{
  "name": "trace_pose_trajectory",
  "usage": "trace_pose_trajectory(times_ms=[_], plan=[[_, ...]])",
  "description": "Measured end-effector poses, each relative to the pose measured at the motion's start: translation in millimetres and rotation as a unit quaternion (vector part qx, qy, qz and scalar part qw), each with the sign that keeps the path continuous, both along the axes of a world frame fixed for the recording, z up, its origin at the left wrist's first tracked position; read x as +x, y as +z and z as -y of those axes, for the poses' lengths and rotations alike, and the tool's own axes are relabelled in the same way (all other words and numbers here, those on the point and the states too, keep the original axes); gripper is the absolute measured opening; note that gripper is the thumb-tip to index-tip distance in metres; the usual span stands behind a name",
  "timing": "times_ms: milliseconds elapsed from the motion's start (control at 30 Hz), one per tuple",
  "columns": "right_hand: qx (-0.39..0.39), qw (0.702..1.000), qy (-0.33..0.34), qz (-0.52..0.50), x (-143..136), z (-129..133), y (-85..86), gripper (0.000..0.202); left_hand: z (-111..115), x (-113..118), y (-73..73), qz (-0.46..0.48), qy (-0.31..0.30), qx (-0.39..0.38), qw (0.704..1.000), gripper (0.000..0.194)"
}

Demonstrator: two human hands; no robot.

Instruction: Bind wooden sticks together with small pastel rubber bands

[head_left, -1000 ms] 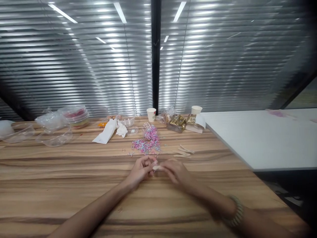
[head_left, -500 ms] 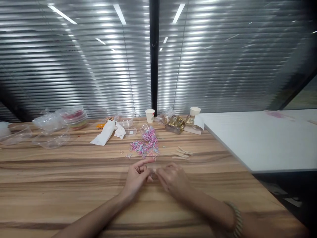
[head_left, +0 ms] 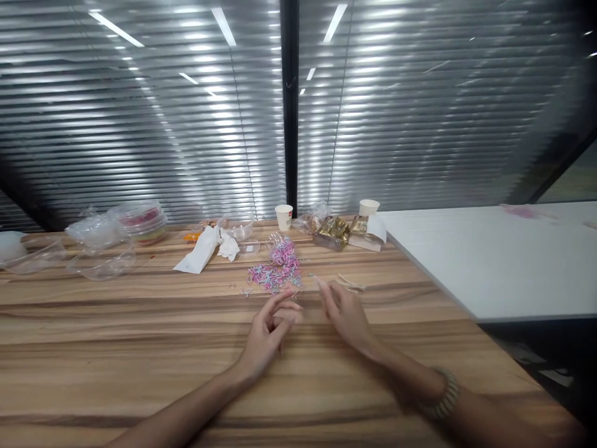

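Note:
Over the wooden table point(head_left: 140, 348), my left hand point(head_left: 270, 326) has its fingers curled, with thumb and fingertips close together; anything between them is too small to make out. My right hand point(head_left: 342, 311) is up and to its right, fingers bent and slightly blurred, beside the pale thin sticks point(head_left: 352, 284), partly covering them. Whether it holds anything cannot be made out. A pile of small pink, purple and blue pieces point(head_left: 275, 274) spills from a clear cup point(head_left: 278, 241) just beyond my left hand.
Clear plastic containers point(head_left: 140, 223) stand at the back left. White tissues point(head_left: 199, 250), a paper cup point(head_left: 284, 217), gold wrappers point(head_left: 332, 233) and another paper cup point(head_left: 369, 207) line the back. A white table point(head_left: 466, 261) adjoins on the right.
My hands have come apart. The right one has moved right and forward, towards the pale sticks, while the left one has shifted slightly and its index finger is more bent.

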State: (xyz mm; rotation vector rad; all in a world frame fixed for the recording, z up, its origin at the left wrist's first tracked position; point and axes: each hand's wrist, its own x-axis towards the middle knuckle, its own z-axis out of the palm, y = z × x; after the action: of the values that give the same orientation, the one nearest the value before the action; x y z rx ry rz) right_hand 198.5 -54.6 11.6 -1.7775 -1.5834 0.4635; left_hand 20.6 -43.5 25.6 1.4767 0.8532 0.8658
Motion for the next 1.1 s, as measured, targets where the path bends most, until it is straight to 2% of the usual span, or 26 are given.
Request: trace_pose_trajectory(times_ms=[67,167,267,333,433,500,567,633,733,833,967,1033,1100], plan=[[0.002,0.999,0.035,-0.005,0,1,-1.3,0.057,-3,0,-4.2,-0.007,0.027,0.017,0.999,0.052],[-0.005,0.990,0.139,-0.007,-6,6,-5.8,0.045,-7,0,-11.5,-0.028,0.048,0.071,0.996,0.053],[-0.032,0.977,0.209,-0.025,-14,11,-8.2,0.039,-11,-2,-16.5,-0.060,0.019,0.103,0.993,0.034],[-0.054,0.971,0.224,-0.062,-17,13,-6.7,0.040,-14,-4,-17.7,-0.079,0.008,0.094,0.992,0.026],[-0.093,0.963,0.208,-0.144,-18,14,-0.6,0.052,-15,-3,-17.2,-0.071,0.015,0.067,0.995,0.026],[-0.120,0.948,0.214,-0.201,-18,13,3.8,0.062,-12,-1,-15.5,-0.045,-0.003,0.051,0.998,0.027],[-0.138,0.933,0.225,-0.244,-19,12,6.4,0.070,-9,0,-12.3,-0.039,-0.032,0.077,0.996,0.028],[-0.141,0.931,0.213,-0.259,-19,11,6.2,0.073,-9,-1,-7.6,-0.072,-0.055,0.139,0.986,0.026],[-0.135,0.943,0.174,-0.250,-20,9,2.0,0.072,-20,-12,-1.3,-0.178,-0.022,0.255,0.950,0.023],[-0.136,0.952,0.150,-0.230,-17,8,-2.8,0.071,-46,-34,0.8,-0.322,0.091,0.343,0.878,0.020],[-0.089,0.966,0.130,-0.207,-13,7,-7.1,0.068,-75,-59,0.6,-0.491,0.187,0.350,0.776,0.027],[-0.058,0.973,0.105,-0.199,-11,7,-8.5,0.066,-80,-64,1.5,-0.527,0.197,0.342,0.753,0.029],[-0.041,0.977,0.075,-0.196,-10,7,-8.8,0.065,-80,-66,3.1,-0.545,0.188,0.334,0.745,0.027]])
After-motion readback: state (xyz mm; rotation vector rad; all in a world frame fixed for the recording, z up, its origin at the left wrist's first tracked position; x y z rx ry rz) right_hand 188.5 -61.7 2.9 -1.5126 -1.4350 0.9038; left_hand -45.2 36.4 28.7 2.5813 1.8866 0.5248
